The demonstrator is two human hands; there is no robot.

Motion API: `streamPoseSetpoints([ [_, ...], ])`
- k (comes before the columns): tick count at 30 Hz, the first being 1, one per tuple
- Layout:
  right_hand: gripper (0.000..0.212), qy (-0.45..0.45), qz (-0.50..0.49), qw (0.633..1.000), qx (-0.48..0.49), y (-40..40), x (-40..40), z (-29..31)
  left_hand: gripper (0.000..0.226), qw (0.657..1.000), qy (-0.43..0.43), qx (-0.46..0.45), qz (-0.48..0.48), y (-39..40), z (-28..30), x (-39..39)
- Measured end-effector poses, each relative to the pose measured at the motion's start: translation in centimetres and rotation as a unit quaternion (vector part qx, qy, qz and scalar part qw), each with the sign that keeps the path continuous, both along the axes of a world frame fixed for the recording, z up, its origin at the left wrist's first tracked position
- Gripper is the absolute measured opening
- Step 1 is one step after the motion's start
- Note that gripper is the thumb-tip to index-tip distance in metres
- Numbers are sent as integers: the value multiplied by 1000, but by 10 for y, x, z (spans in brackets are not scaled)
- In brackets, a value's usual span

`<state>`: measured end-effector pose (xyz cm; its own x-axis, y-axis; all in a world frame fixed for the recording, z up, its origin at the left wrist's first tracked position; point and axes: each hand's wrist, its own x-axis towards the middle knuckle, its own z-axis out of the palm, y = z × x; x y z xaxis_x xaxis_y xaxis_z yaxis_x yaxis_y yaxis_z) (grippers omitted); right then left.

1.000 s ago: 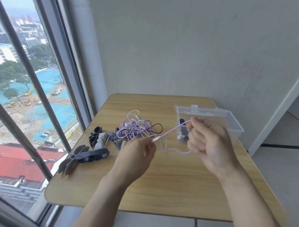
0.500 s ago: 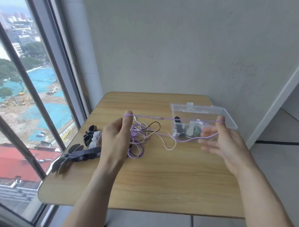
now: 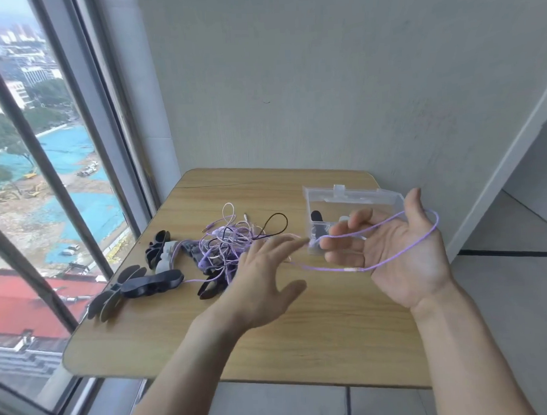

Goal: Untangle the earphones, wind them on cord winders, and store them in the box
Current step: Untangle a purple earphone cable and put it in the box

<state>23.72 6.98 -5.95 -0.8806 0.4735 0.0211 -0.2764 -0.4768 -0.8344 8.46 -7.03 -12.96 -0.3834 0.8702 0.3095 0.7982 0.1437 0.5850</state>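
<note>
A tangle of purple, pink and black earphone cords (image 3: 226,240) lies mid-table. One purple cord (image 3: 328,267) runs from it to my right hand (image 3: 403,258), which is raised palm-up with relaxed fingers; the cord loops round the thumb and crosses the palm. My left hand (image 3: 262,276) hovers palm-down with spread fingers at the tangle's right edge, holding nothing. The clear plastic box (image 3: 353,197) stands open behind my right hand, with a black winder (image 3: 316,219) inside. Black cord winders (image 3: 150,280) lie left of the tangle.
The wooden table (image 3: 303,347) stands against a grey wall, with a tall window (image 3: 45,186) along its left side. More winders, black and white (image 3: 161,250), sit near the table's left edge. Floor shows on the right.
My right hand turned palm-up and moved right, with the purple cord now looped round its thumb. My left hand let go of the cord and dropped toward the tangle.
</note>
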Motion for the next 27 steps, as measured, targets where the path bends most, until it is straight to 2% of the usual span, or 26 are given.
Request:
streamPoseSetpoints([
  [4,91,-30,-13,999,27,0,2,2,14,997,36,51,48,10,-6,2],
  [5,90,-32,-29,999,28,2,3,3,8,994,51,64,68,10,-6,-1],
  [9,83,-8,-105,994,5,17,8,2,8,991,59,54,103,4,-6,-15],
  [11,73,-23,-150,988,10,22,9,-2,9,991,44,65,108,3,-4,-14],
  [13,56,-74,-207,973,76,24,8,-6,13,989,24,83,122,3,0,-11],
  [17,32,-178,-288,902,268,24,6,-17,12,988,-10,84,128,-1,9,-7],
  [19,12,-201,-314,885,278,28,10,-19,11,988,-18,80,133,-5,13,-9],
  [20,9,-213,-323,881,274,32,12,-20,11,987,-24,76,137,-7,15,-10],
  [22,14,-262,-302,866,300,39,18,-21,12,988,-31,66,137,-10,18,-12],
  [24,31,-340,-210,844,357,42,25,-22,13,989,-30,58,129,-12,18,-13],
  [25,42,-383,-143,828,384,43,28,-23,14,990,-33,57,128,-12,17,-13],
  [27,66,-475,-22,765,435,44,34,-25,16,990,-37,56,125,-11,15,-13],
])
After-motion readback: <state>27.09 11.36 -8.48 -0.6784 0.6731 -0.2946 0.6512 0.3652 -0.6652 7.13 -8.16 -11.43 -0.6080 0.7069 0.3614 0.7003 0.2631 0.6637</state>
